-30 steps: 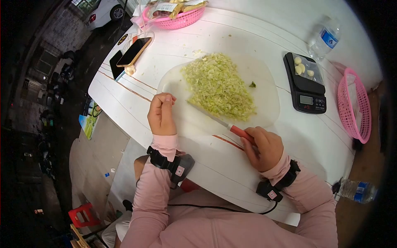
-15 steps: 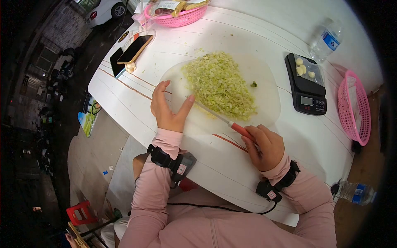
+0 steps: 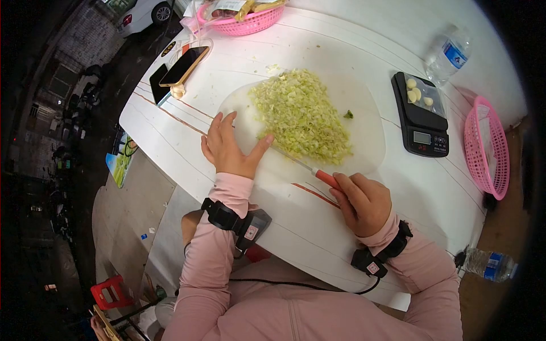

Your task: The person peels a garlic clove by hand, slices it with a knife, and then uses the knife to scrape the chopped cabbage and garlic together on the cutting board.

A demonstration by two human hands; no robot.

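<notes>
A heap of finely chopped pale green vegetable (image 3: 301,116) lies on a translucent white cutting board (image 3: 367,142). My right hand (image 3: 364,203) is closed round the red handle of a knife (image 3: 326,178), whose blade runs along the near edge of the heap. The blade's tip is by my left thumb. My left hand (image 3: 232,149) is at the board's left edge, fingers spread and thumb out, with nothing held in it. A small dark green leaf scrap (image 3: 348,115) sits right of the heap.
Two phones (image 3: 185,66) and a garlic bulb (image 3: 177,91) lie at the left. A black kitchen scale (image 3: 422,138) carries peeled garlic cloves (image 3: 417,94). Pink baskets (image 3: 250,25) stand at the back and right, near a plastic bottle (image 3: 449,59).
My left hand's fingers have spread further apart and shifted slightly left. The knife and my right hand have hardly moved; the heap looks nearly the same.
</notes>
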